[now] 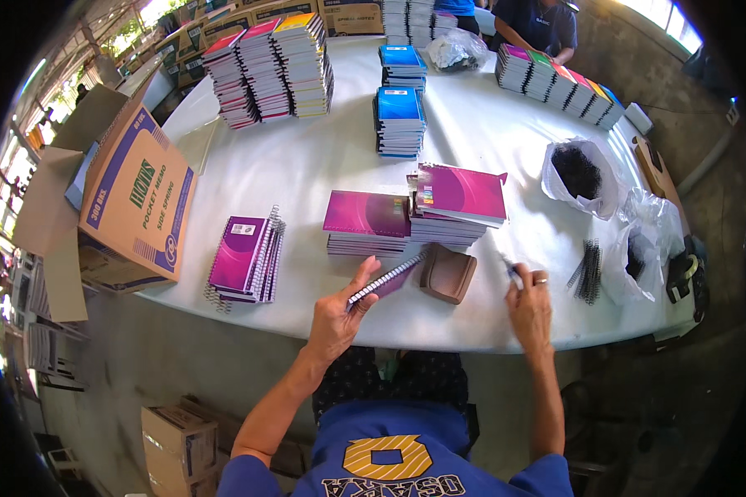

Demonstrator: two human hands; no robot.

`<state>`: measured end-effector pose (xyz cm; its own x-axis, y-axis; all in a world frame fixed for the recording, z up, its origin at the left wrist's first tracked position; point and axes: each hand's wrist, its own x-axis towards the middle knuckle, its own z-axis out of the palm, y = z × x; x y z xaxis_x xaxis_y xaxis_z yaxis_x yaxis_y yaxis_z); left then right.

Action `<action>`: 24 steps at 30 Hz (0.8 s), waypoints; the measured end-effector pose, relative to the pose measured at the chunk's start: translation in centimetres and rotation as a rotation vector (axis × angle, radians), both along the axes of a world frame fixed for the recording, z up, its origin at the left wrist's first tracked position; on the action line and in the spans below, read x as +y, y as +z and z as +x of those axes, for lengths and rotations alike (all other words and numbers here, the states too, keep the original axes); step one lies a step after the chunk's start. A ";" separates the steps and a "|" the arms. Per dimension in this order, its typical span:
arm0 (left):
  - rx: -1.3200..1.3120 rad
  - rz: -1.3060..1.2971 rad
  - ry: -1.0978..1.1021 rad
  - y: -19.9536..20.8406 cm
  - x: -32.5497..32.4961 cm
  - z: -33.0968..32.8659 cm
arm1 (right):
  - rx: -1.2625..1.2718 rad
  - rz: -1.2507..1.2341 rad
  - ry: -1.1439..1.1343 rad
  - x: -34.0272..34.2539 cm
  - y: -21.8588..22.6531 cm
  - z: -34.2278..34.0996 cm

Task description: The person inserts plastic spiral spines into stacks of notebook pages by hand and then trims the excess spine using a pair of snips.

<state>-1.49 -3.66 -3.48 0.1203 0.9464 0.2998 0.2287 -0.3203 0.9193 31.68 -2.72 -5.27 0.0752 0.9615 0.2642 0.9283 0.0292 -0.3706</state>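
My left hand (340, 311) holds a purple spiral-bound notebook (387, 282) on edge at the near rim of the white table (307, 157), spiral side up. My right hand (529, 302) rests on the table to the right and pinches a small blue-and-white tool (511, 272). Between the hands lies a brown pouch (448, 274). Just beyond it stand two stacks of purple notebooks (367, 222) (456, 203). A pile of finished purple spiral notebooks (247, 258) lies to my left.
An open cardboard box (137, 199) stands at the table's left edge. Plastic bags of black spirals (584, 176) (638, 257) and loose spirals (588, 272) sit at right. Blue (399, 120) and multicoloured notebook stacks (269, 70) (559, 83) fill the far side, where another person (539, 25) works.
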 end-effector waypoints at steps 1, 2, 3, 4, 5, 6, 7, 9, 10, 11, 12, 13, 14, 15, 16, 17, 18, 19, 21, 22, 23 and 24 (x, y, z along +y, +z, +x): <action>0.063 0.062 0.041 0.1 -0.2 0.3 | 0.204 -0.069 0.106 -1.5 2.2 -2.9; 0.067 0.059 0.035 0.3 -0.3 0.5 | 0.415 -0.134 0.203 -3.2 4.2 -5.8; 0.109 0.117 0.053 0.5 -0.2 0.8 | 0.350 -0.003 0.353 -4.6 5.4 -8.2; 0.151 0.181 0.072 0.8 0.0 1.0 | 0.278 0.135 0.502 -5.3 6.2 -9.9; 0.152 0.190 0.065 1.1 0.1 1.2 | 0.278 0.144 0.495 -5.4 6.5 -11.0; 0.134 0.158 0.076 1.2 0.0 1.4 | 0.248 0.141 0.510 -5.5 6.7 -11.8; 0.116 0.125 0.088 1.3 -0.1 1.6 | 0.218 0.138 0.527 -5.6 6.8 -12.2; 0.163 0.134 0.108 1.0 -0.2 1.8 | 0.185 0.149 0.528 -5.4 6.3 -12.5; 0.209 0.142 0.132 1.0 -0.2 1.9 | 0.152 0.158 0.532 -5.2 6.0 -12.6; 0.209 0.147 0.136 1.2 -0.2 1.9 | 0.151 0.163 0.536 -5.0 5.8 -12.8; 0.225 0.163 0.148 1.3 -0.4 1.9 | 0.145 0.177 0.543 -4.9 5.6 -13.0; 0.240 0.179 0.160 1.4 -0.4 1.9 | 0.140 0.191 0.550 -4.9 5.5 -13.2; 0.239 0.180 0.164 1.4 -0.5 1.8 | 0.138 0.192 0.553 -4.8 5.4 -13.2; 0.274 0.183 0.144 1.3 -0.6 1.7 | 0.139 0.191 0.562 -4.7 5.4 -13.3; 0.310 0.186 0.123 1.3 -0.6 1.6 | 0.140 0.192 0.570 -4.7 5.4 -13.4; 0.310 0.185 0.126 1.3 -0.6 1.6 | 0.140 0.191 0.572 -4.7 5.5 -13.4; 0.342 0.229 0.142 1.2 -0.6 1.5 | 0.140 0.197 0.570 -4.8 5.7 -13.4; 0.374 0.273 0.158 1.2 -0.6 1.5 | 0.140 0.202 0.568 -4.8 5.9 -13.4; 0.356 0.262 0.154 1.5 -0.6 1.5 | 0.145 0.213 0.564 -4.9 6.0 -13.5; 0.337 0.251 0.146 1.7 -0.7 1.5 | 0.148 0.224 0.557 -4.9 6.0 -13.5; 0.337 0.252 0.146 1.8 -0.7 1.6 | 0.147 0.224 0.557 -5.0 6.0 -13.5; 0.319 0.246 0.140 2.0 -0.7 1.6 | 0.154 0.222 0.547 -5.1 6.0 -13.5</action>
<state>0.10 -4.40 -1.48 0.1194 0.8649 0.4875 0.5463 -0.4672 0.6952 18.16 -7.83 0.72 -0.3609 0.7945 0.4883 0.6932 0.5788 -0.4295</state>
